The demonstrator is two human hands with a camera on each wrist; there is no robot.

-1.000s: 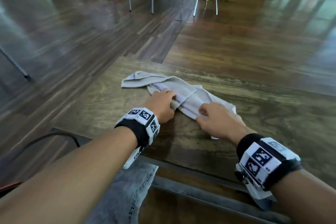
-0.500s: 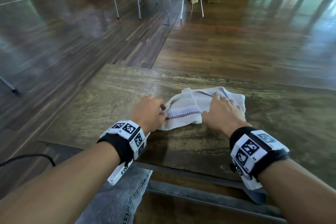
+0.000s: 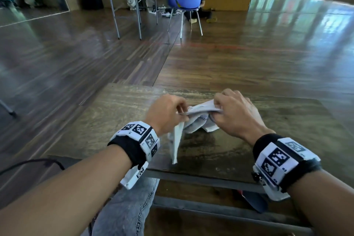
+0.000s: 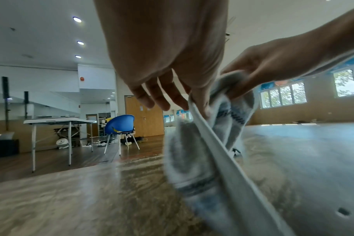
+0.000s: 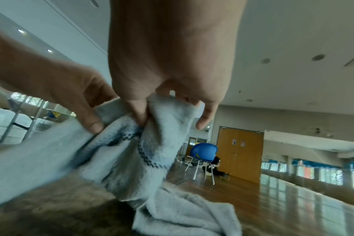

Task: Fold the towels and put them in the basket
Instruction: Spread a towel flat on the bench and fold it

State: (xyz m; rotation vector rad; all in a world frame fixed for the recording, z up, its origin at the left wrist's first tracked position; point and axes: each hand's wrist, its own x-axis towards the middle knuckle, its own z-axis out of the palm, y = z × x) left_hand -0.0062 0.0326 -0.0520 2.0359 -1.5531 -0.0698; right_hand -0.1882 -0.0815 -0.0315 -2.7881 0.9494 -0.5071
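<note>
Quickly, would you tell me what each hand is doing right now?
Left hand: pinches the towel.
Right hand: grips the same towel.

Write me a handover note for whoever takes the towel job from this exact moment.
Left hand: pinches an edge of the white towel.
Right hand: grips the same towel, bunched, close beside the left.
Towel: lifted between both hands above the wooden table, one end hanging down at the left; a patterned stripe shows in the wrist views.
Done: no finished fold shows.
Left: fold this towel and put it in the basket, which is not in any view. No other towel shows.
</note>
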